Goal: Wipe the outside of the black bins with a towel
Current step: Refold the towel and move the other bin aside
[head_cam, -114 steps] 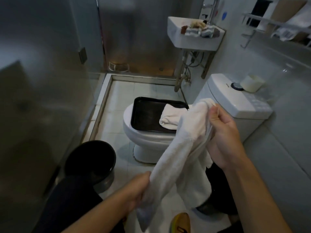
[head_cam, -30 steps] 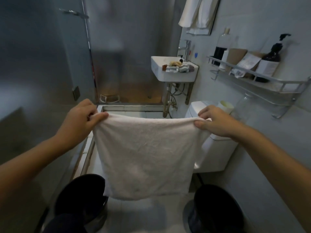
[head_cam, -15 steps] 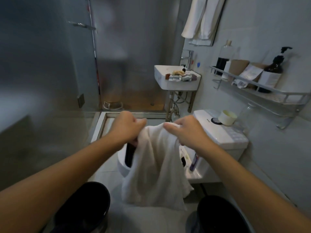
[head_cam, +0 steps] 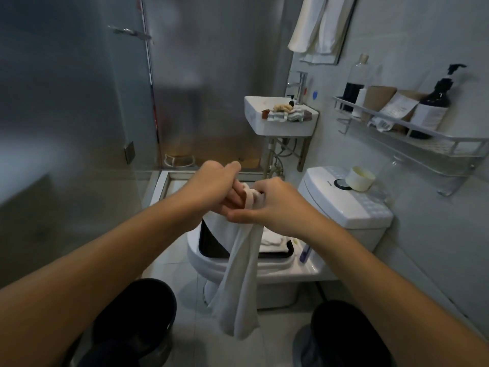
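Both hands meet in front of me over the toilet, gripping a white towel [head_cam: 239, 282] at its bunched top; the rest hangs down in a narrow fold. My left hand [head_cam: 211, 189] holds it from the left, my right hand [head_cam: 275, 205] from the right, fingers curled round the cloth. Two black bins stand on the floor below: one at the lower left [head_cam: 137, 316], partly behind my left arm, and one at the lower right [head_cam: 341, 337], partly behind my right arm.
A white toilet [head_cam: 264, 271] carries a black tray [head_cam: 211, 247] with folded white cloths. Behind it hangs a small sink [head_cam: 280, 125] with rags. A wall shelf [head_cam: 423, 139] with bottles runs along the right. A glass shower door [head_cam: 79, 128] fills the left.
The towel, held spread wide a second ago, has been gathered: my hands came together and now touch, and the cloth hangs as a narrow strip.
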Demonstrator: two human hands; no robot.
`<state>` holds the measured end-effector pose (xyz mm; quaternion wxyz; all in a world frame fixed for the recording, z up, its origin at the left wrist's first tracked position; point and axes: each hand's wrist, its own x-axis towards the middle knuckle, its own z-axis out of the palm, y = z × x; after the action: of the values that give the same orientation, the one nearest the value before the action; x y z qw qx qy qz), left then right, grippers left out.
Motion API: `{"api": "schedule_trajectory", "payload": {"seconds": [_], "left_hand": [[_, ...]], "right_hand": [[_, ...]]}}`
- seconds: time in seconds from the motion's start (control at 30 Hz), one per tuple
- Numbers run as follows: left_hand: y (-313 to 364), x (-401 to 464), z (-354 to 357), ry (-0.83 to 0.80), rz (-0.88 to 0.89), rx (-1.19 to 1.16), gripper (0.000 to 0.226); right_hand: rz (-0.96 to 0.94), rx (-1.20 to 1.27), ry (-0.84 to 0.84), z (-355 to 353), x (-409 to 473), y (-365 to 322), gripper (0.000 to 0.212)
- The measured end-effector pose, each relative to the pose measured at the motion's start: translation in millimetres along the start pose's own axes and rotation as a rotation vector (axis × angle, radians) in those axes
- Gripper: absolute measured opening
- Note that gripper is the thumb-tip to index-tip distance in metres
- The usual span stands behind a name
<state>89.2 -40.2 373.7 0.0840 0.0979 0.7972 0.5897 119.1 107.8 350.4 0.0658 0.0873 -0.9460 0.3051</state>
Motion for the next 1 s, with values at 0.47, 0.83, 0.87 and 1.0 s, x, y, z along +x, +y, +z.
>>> {"api": "schedule_trajectory", "payload": {"seconds": [0.47, 0.83, 0.87, 1.0], "left_hand": [[-102, 0, -3, 0.193, 0.271, 0.339, 0.120], [-133, 14, 45, -0.430, -0.090, -0.227, 0.042], [-131, 12, 48, -0.310, -0.033, -0.235, 0.040], [-113, 8, 52, 0.045, 0.168, -0.191, 0.033]], "right_hand": [[0.124, 0.585, 0.184, -30, -6, 15, 0.032], [0.305, 1.098, 0.217, -41, -15, 47, 0.030], [0.332, 1.139, 0.252, -43, -15, 54, 0.030], [0.418, 1.280, 0.302, -45, -20, 75, 0.036]]}}
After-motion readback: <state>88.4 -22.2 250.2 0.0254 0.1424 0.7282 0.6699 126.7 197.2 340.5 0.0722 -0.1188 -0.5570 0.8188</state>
